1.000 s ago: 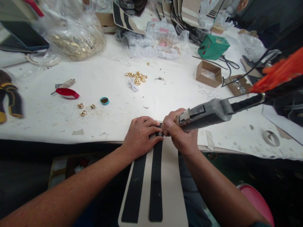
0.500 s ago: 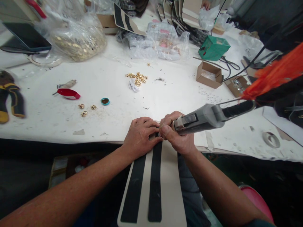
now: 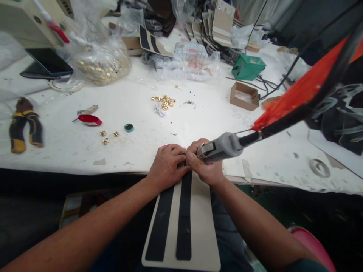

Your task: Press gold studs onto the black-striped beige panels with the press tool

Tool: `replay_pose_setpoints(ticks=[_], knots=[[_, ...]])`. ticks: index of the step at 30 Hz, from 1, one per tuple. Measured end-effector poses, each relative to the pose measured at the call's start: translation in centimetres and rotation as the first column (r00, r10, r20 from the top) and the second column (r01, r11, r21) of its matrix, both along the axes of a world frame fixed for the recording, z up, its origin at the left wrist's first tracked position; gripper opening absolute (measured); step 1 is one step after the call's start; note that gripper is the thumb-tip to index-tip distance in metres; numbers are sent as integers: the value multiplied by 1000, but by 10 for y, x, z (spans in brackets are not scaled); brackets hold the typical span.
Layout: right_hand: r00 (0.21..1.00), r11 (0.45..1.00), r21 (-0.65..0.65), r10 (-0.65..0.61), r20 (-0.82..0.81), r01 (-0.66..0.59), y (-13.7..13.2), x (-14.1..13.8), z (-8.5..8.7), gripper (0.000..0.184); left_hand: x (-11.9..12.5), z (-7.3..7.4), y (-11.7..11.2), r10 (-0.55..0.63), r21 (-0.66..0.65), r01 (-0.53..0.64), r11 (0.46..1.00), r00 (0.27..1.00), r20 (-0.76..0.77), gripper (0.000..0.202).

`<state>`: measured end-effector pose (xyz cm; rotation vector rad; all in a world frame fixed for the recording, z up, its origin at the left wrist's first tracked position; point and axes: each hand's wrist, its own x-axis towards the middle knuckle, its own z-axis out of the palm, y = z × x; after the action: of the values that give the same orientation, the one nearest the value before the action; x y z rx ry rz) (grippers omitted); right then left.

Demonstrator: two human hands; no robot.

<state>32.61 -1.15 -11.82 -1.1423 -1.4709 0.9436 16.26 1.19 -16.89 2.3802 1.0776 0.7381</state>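
A cream card with two black strips point(image 3: 181, 226) lies over the near edge of the white table point(image 3: 141, 113), reaching toward me. My left hand point(image 3: 167, 166) presses down on the card's top end, fingers curled against the strips. My right hand point(image 3: 202, 164) is closed around a grey power tool point(image 3: 221, 146), whose tip meets the card just beside my left fingertips. An orange-wrapped black cable point(image 3: 300, 90) rises from the tool to the upper right.
Gold metal fittings point(image 3: 164, 101) lie mid-table, with three more point(image 3: 109, 136) near a red-handled cutter point(image 3: 89, 119) and a teal ring point(image 3: 129, 127). Pliers point(image 3: 24, 126) lie far left. Bags of parts, a green box point(image 3: 248, 66) and small cardboard boxes point(image 3: 244, 95) crowd the back.
The view has pulled back and tilted, showing more of the table's rear. The tool has swung so its body points more steeply up and right. Both hands stay on the card's top end.
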Motion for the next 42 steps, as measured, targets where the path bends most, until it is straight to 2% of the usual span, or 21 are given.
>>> replay_pose_setpoints(ticks=[3, 6, 10, 13, 15, 17, 20, 22, 24, 25, 26, 27, 29, 31, 32, 34, 37, 39, 40, 41, 42], knots=[[992, 998, 12, -61, -113, 63, 2, -4, 3, 39, 0, -2, 0, 7, 25, -7, 1000, 1000, 3, 12], [977, 998, -32, -56, -208, 51, 6, -2, 12, 43, 0, -1, 0, 8, 25, -8, 1000, 1000, 3, 17], [952, 987, 10, -149, -268, 158, -13, 22, 32, 49, 1, 0, 0, 17, 9, -17, 1000, 1000, 4, 21], [943, 952, -95, -303, -133, 293, -50, 54, 39, 54, 2, -1, 0, 32, 4, -32, 999, 999, 10, 21], [909, 882, -223, -409, 78, 416, -78, 78, 31, 58, 2, -1, 0, 30, -6, -30, 1000, 999, 12, 22], [821, 772, -292, -486, 300, 564, -104, 103, 13, 65, 2, -1, -1, 31, -28, -30, 999, 999, 28, 22], [683, 663, -259, -525, 507, 702, -136, 137, -15, 71, 3, 1, -4, 44, -54, -41, 998, 998, 54, 22], [563, 631, -115, -576, 593, 767, -155, 152, -28, 80, 2, 3, -7, 56, -59, -53, 997, 997, 59, 22], [397, 601, 162, -683, 613, 783, -174, 158, -37, 96, 2, 4, -10, 72, -70, -67, 995, 995, 67, 22], [323, 579, 313, -740, 590, 753, -183, 156, -41, 100, 1, 4, -12, 77, -78, -72, 994, 994, 74, 22], [281, 565, 440, -781, 557, 698, -190, 151, -46, 97, 0, 5, -13, 80, -86, -73, 994, 993, 82, 21], [282, 577, 531, -796, 535, 621, -194, 143, -52, 88, 0, 5, -14, 82, -95, -73, 993, 992, 93, 22], [389, 688, 617, -726, 568, 383, -195, 121, -64, 68, 0, 6, -16, 85, -116, -71, 991, 989, 119, 23], [507, 794, 602, -554, 660, 84, -183, 93, -71, 53, -1, 7, -17, 94, -147, -71, 987, 984, 154, 25], [553, 818, 574, -456, 698, -49, -174, 80, -71, 48, -2, 9, -18, 103, -168, -73, 983, 979, 176, 26], [662, 829, 513, -259, 704, -222, -155, 54, -58, 41, -7, 14, -22, 140, -224, -87, 971, 963, 232, 29], [822, 860, 402, 35, 569, -315, -133, 23, -13, 28, -27, 25, -39, 249, -330, -137, 934, 913, 324, 32], [848, 882, 292, 191, 494, -369, -126, 7, 22, 16, -48, 32, -60, 358, -498, -98, 862, 813, 460, 48], [844, 886, 230, 260, 470, -402, -123, 1, 38, 13, -60, 34, -73, 443, -634, 24, 773, 695, 566, 59], [834, 890, 160, 320, 449, -427, -120, -6, 51, 13, -72, 35, -87, 568, -734, 168, 658, 531, 629, 69], [825, 892, 81, 371, 426, -444, -116, -13, 63, 14, -85, 34, -101, 665, -778, 314, 544, 404, 628, 77]])
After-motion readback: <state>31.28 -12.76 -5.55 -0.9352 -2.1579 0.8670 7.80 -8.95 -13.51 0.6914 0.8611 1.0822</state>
